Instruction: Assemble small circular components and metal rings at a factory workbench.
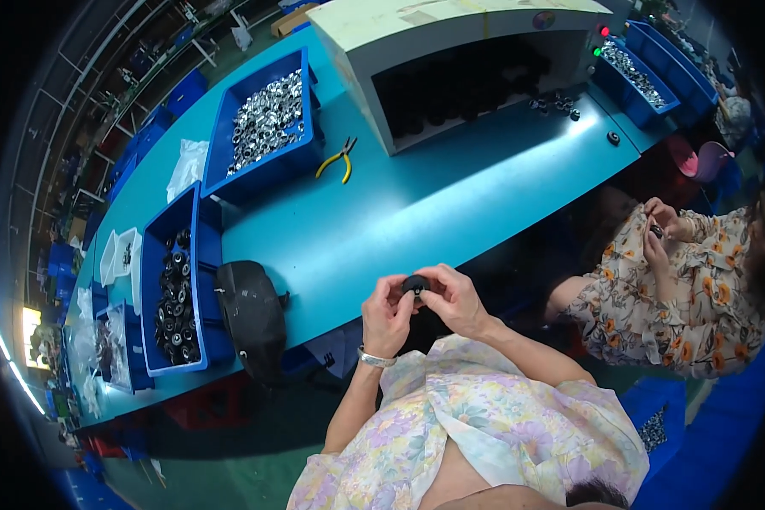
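Between my two hands, just off the near edge of the teal table, is a small round black part (pixel 416 284) with a lighter spot at its lower side. My left hand (pixel 386 316) grips it from the left with thumb and fingers. From the other side my right hand (pixel 453 299) closes on the same part, thumb against its lower side. The fingers cover much of it, so its exact kind is unclear. A blue bin (pixel 149 323) of similar black round parts stands left of my hands, with a black bag-like object (pixel 253 319) beside it.
A blue bin (pixel 313 127) of shiny metal parts and yellow-handled pliers (pixel 346 158) lie farther back. A white box-shaped housing (pixel 361 76) with a dark opening stands at the far side. At right, a co-worker's hands (pixel 661 229) hold a small dark part.
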The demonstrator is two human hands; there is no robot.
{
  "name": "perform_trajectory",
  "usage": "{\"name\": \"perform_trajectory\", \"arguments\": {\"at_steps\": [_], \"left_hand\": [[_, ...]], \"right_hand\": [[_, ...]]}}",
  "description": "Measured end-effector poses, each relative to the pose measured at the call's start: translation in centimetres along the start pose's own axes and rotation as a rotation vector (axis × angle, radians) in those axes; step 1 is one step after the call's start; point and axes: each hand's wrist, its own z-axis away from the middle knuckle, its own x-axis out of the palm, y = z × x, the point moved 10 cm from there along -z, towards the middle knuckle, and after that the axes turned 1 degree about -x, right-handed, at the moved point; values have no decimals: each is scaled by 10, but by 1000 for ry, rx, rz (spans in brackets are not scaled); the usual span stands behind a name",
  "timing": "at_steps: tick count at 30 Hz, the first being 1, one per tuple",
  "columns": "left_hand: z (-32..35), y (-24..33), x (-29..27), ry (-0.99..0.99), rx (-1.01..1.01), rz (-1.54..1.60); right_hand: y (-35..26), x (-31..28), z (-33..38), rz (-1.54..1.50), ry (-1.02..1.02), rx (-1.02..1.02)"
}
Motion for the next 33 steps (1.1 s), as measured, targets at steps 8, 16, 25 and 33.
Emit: {"name": "perform_trajectory", "arguments": {"at_steps": [8, 16, 25, 33], "left_hand": [[7, 3, -3, 236, 86, 51], [4, 19, 0, -36, 185, -391], [10, 6, 2, 77, 73, -181], [14, 12, -2, 168, 132, -285]], "right_hand": [[6, 4, -1, -102, 87, 48], [-11, 2, -9, 230, -123, -70], [21, 11, 5, -284, -16, 136], [-13, 2, -5, 200, 40, -130]]}}
